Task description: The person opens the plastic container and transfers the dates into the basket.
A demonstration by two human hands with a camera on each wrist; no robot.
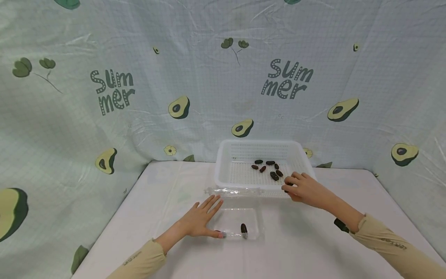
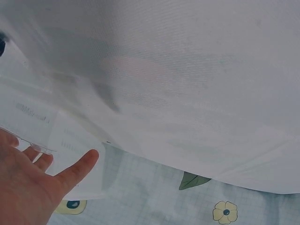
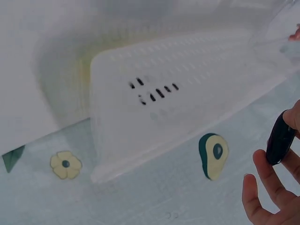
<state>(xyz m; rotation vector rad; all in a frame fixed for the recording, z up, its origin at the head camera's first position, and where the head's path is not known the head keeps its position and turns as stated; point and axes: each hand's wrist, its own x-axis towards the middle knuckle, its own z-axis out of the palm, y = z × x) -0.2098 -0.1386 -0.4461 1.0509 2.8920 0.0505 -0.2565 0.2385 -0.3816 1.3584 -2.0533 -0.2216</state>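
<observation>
My right hand (image 1: pixel 308 190) pinches a dark, oblong date (image 3: pixel 280 139) between thumb and fingers, over the front right corner of a white plastic basket (image 1: pixel 238 172). Several more dates (image 1: pixel 274 176) lie scattered on the basket's perforated floor. In front of the basket sits a clear plastic box (image 1: pixel 231 217), its hinge side toward the basket. One date (image 1: pixel 243 228) lies at the box's near wall, and another dark piece shows by my left thumb. With fingers spread and straight, my left hand (image 1: pixel 200 219) rests at the box's left side.
A white-covered table (image 1: pixel 167 182) carries both containers. Behind and beside it hangs a pale curtain (image 1: pixel 205 77) printed with avocados and lettering. A dark band (image 1: pixel 341 225) shows on the right wrist.
</observation>
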